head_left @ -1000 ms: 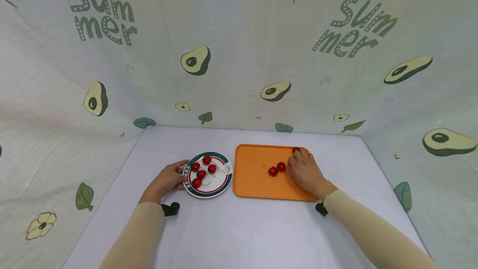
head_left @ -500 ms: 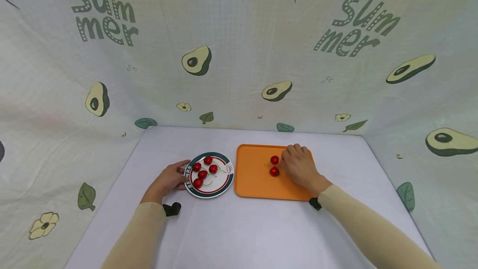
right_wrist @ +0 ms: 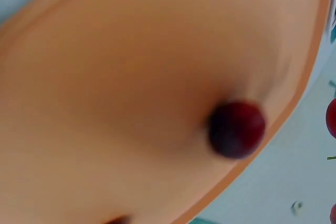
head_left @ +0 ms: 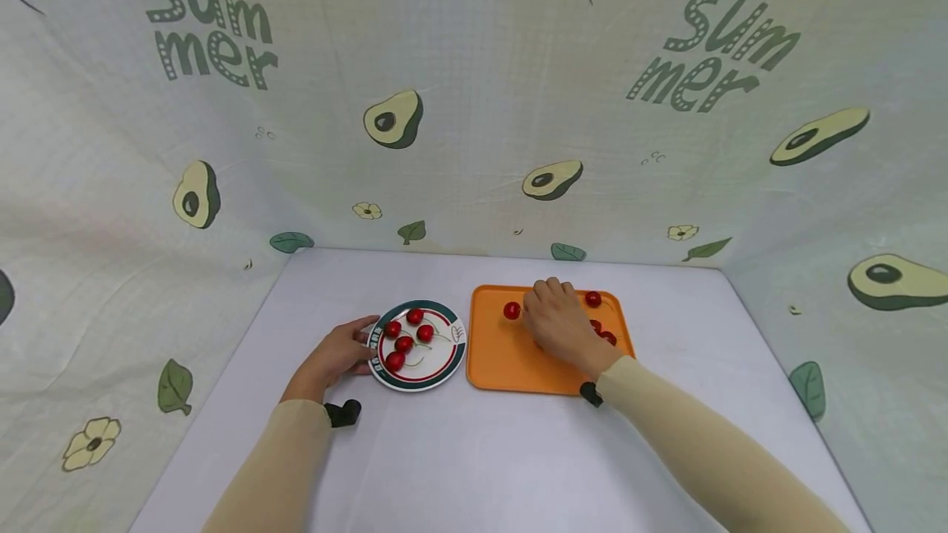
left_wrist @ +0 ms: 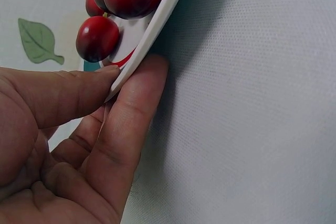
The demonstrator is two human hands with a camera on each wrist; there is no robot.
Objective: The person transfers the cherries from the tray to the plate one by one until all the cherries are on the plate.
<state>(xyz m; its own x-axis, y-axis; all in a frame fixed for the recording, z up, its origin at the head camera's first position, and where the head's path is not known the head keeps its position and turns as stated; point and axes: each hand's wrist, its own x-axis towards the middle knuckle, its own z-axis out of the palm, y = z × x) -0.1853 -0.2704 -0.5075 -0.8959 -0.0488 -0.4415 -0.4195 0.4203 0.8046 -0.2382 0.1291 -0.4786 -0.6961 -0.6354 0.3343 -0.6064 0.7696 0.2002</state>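
Observation:
My left hand (head_left: pixel 335 356) pinches the near-left edge of a round plate (head_left: pixel 447 371), white with a green and red border. In the left wrist view, the thumb lies over the rim and a finger lies beneath. Several red cherries (head_left: pixel 403 344) with stems lie on the plate. Over the orange tray (head_left: pixel 504 368), my right hand (head_left: pixel 559 323) has curled fingers, with one cherry (head_left: pixel 512 311) at their left side. Its grip point is hidden behind the hand. To the right, other cherries (head_left: pixel 593 298) rest on the tray.
Plate and tray stand side by side on a white-covered table (head_left: pixel 444 459). A printed cloth (head_left: pixel 459 105) with avocados and "summer" lettering hangs behind and at both sides. In the right wrist view, a blurred cherry (right_wrist: pixel 237 129) shows on the tray.
My right hand has moved left across the tray, and one cherry has travelled with it. Cherries once hidden beneath the hand show on the tray's right side. My left hand stays at the plate.

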